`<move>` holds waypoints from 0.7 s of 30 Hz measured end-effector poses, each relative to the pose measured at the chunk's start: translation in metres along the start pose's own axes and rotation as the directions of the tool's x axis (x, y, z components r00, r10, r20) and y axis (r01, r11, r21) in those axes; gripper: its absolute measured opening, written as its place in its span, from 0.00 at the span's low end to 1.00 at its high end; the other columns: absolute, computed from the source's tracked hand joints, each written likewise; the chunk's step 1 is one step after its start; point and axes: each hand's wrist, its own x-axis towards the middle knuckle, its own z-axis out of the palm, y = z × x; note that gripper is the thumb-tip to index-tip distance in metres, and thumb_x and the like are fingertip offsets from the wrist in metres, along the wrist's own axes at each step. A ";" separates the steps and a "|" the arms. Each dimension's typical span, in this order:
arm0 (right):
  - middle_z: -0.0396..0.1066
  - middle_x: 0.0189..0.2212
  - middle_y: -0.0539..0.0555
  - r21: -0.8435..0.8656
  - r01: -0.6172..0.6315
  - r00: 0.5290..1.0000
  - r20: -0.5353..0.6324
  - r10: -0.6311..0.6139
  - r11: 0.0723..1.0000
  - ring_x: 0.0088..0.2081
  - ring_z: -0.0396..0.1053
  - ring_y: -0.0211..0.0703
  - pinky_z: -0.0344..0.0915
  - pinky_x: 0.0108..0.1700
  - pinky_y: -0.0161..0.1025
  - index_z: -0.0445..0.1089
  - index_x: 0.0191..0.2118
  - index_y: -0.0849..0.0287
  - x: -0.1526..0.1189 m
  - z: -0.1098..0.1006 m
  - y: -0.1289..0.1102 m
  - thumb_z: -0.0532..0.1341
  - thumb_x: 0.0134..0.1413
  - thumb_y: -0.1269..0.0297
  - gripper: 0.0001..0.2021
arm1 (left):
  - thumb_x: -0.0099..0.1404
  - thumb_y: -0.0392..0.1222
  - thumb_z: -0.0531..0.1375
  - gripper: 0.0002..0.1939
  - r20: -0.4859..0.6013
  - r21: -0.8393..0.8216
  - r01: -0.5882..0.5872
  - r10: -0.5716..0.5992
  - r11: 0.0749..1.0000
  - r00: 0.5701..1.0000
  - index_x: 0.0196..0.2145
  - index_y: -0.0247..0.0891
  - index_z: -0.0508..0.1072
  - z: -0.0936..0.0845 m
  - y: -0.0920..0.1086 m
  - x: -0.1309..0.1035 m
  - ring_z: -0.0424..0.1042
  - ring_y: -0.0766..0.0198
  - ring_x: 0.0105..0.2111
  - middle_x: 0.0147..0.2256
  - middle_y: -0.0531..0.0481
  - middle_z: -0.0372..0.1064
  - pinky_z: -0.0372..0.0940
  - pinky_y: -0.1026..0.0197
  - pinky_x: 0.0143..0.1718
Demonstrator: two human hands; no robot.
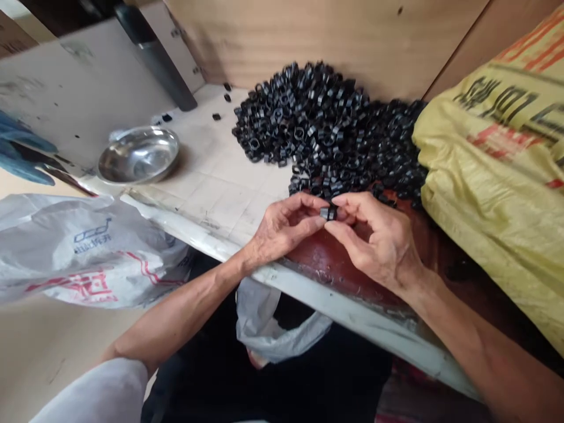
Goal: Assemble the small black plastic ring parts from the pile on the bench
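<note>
Between my two hands sits a small black ring-shaped plastic part (328, 213), gripped at the fingertips just above the table's front edge. My left hand (288, 226) pinches it from the left with thumb and forefinger. From the right, my right hand (376, 235) closes on it, also with thumb and forefinger. Directly behind the hands rises a large pile of similar black plastic rings (326, 123), spilling toward the right. The far side of the held part is hidden by my fingers.
A shiny metal bowl (140, 155) stands on the table (211, 188) at left, near a dark cylinder (161, 67). A yellow woven sack (489, 176) bulges in on the right. White plastic bags (88, 252) lie left; another bag (282, 338) hangs below the edge. Wooden board (308, 35) backs the table.
</note>
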 end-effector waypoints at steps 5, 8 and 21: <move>0.72 0.24 0.49 0.014 -0.145 0.989 0.018 0.144 0.989 0.25 0.70 0.36 0.67 0.31 0.35 0.71 0.32 0.57 0.002 0.000 0.000 0.58 0.67 0.58 0.13 | 0.63 0.35 0.68 0.11 0.035 -0.031 -0.048 0.050 0.998 0.998 0.44 0.30 0.77 0.001 -0.005 0.002 0.76 0.67 0.37 0.39 0.50 0.77 0.72 0.64 0.44; 0.75 0.30 0.50 0.002 -0.080 0.997 0.008 0.080 0.997 0.30 0.73 0.39 0.69 0.34 0.36 0.72 0.39 0.57 0.001 0.000 -0.001 0.64 0.61 0.59 0.07 | 0.64 0.35 0.67 0.10 0.001 -0.030 -0.056 0.056 0.998 0.998 0.43 0.31 0.77 0.002 -0.005 0.002 0.77 0.66 0.37 0.37 0.51 0.78 0.73 0.62 0.44; 0.74 0.26 0.48 0.162 -0.224 0.973 0.090 0.212 0.961 0.26 0.73 0.38 0.70 0.32 0.36 0.71 0.38 0.57 -0.001 0.004 -0.004 0.64 0.61 0.60 0.06 | 0.63 0.40 0.69 0.12 0.044 0.003 -0.056 0.056 0.998 0.997 0.43 0.34 0.78 -0.002 -0.004 -0.001 0.78 0.64 0.37 0.38 0.49 0.79 0.73 0.62 0.43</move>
